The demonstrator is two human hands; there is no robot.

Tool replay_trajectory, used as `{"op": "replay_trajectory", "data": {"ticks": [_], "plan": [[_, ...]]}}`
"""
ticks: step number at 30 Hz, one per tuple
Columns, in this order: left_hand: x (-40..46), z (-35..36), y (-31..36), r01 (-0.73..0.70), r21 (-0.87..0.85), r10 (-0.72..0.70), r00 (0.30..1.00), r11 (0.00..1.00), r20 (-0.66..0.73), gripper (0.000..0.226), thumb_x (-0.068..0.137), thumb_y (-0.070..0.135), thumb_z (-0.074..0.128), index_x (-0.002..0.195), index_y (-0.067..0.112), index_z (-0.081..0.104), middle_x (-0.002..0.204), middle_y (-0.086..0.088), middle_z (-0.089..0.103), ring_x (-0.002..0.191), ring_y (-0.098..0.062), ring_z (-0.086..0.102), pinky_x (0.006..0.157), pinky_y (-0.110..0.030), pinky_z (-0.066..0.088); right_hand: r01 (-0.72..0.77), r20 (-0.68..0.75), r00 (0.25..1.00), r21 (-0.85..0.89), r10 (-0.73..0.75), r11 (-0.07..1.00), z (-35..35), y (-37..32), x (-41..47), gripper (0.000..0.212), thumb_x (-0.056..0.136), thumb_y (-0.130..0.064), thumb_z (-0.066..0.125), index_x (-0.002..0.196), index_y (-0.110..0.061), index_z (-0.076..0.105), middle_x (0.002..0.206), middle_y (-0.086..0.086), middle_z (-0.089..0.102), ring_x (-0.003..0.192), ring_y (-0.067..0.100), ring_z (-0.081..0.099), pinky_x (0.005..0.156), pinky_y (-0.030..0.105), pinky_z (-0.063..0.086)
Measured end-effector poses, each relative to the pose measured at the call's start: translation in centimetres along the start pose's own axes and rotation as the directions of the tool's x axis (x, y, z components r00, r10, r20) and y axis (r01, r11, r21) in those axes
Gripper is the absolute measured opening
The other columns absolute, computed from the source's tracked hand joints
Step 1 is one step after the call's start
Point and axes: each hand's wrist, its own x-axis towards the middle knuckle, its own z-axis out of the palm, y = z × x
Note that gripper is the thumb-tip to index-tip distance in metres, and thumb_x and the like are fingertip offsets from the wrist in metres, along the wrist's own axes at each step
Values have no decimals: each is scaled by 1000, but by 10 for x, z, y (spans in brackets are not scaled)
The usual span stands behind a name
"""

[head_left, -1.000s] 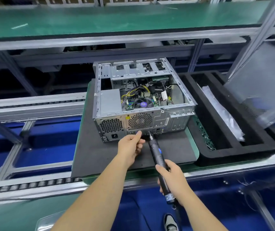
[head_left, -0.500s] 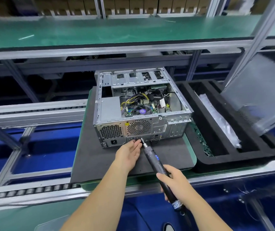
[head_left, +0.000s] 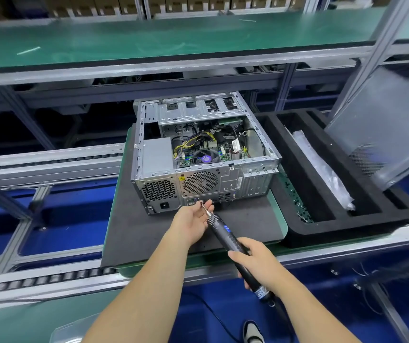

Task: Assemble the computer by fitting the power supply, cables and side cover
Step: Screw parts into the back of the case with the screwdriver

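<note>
An open silver computer case (head_left: 205,174) lies on its side on a dark mat (head_left: 149,226), its rear panel facing me. The grey power supply (head_left: 157,157) sits in the case's left rear corner; yellow and black cables (head_left: 198,141) run over the motherboard. My right hand (head_left: 258,263) grips a black electric screwdriver (head_left: 225,235) whose bit points up-left toward the rear panel's lower edge. My left hand (head_left: 193,219) is palm up with fingers relaxed under the bit, its fingertips close to the tip. The grey side cover (head_left: 381,129) leans at the right.
A black foam tray (head_left: 322,219) with a plastic-wrapped part (head_left: 322,167) stands right of the case. Roller conveyor rails (head_left: 49,278) run along the front and left. A green shelf (head_left: 149,40) spans the back. The screwdriver's cord hangs below my right hand.
The screwdriver has pulled back and down from the rear panel. My left hand turned from a loose pinch at the panel to palm up beneath the bit. The view shifted slightly.
</note>
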Motion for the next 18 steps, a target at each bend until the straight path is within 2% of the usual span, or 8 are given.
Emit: {"op": "replay_trajectory", "data": {"ticks": [4,6,12,14,18], "plan": [[1,5,1,-10,-5,10,1000,1000,-18,24,106,6,38,88,8,54,92,-12,65,85,-24,61,80,-35,47,9,3,1000,0,-9,1000,-3,-1,0,10,98,-29,63,108,-27,63,67,8,63,44,15,57,45,26,48],[2,6,0,-4,4,4,1000,1000,-27,24,106,6,38,88,7,53,91,-11,63,84,-25,61,78,-36,48,11,5,1000,5,-11,1000,-4,0,0,10,97,-30,63,108,-28,63,66,7,63,44,15,57,46,26,48],[6,7,-1,-6,114,10,999,993,-34,24,108,9,36,90,9,53,89,-12,64,85,-24,62,98,-42,41,48,-23,999,-19,-49,999,-7,7,-1,11,94,-33,64,104,-34,63,64,0,62,44,12,56,47,26,49],[6,10,-2,-13,163,18,999,987,-31,23,108,10,36,92,10,52,89,-12,65,86,-24,63,100,-44,40,54,-37,998,-26,-54,998,-8,8,-2,12,93,-33,64,106,-36,63,64,-2,61,44,11,56,47,26,48],[6,15,-2,-31,311,46,998,950,-42,20,107,9,37,95,9,52,87,-13,64,82,-25,64,79,-39,50,53,-46,997,-28,-54,998,-11,10,-5,13,93,-34,65,106,-35,63,64,-2,59,46,11,53,48,27,49]]}}
